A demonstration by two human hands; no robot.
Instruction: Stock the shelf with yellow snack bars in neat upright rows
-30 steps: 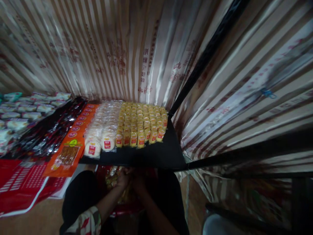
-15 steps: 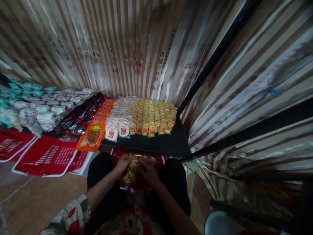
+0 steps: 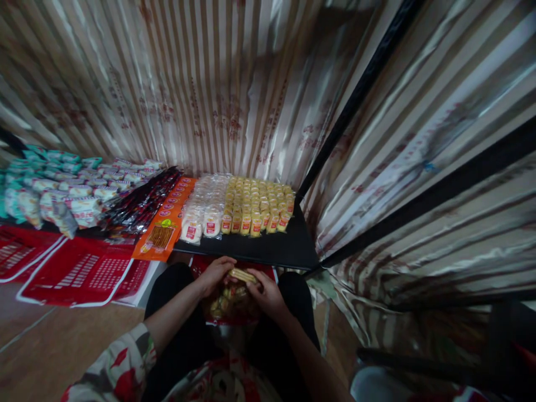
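Between my knees, a small yellow wrapped snack pack [image 3: 243, 275] is held up in both hands. My left hand [image 3: 215, 273] has its fingers closed at the pack's left end. On the other end, my right hand [image 3: 267, 292] grips with thumb and fingers. Just below lies a heap of loose yellow snack packs [image 3: 228, 303] in a red container [image 3: 201, 263], mostly hidden by my hands and legs. Rows of similar yellow packs [image 3: 256, 226] stand on the black table [image 3: 288, 248] in front of me.
Left of the yellow rows are clear-wrapped white packs [image 3: 191, 231], an orange snack bag [image 3: 157, 237], dark red packets [image 3: 142, 201], white packs [image 3: 86, 206] and green packs [image 3: 14, 201]. Red baskets [image 3: 84, 273] stand below the table's left part. A striped curtain [image 3: 234, 84] and black poles [image 3: 355, 117] enclose the space.
My hands have risen from the heap of yellow packs, and one pack now shows between them. The view has shifted slightly.
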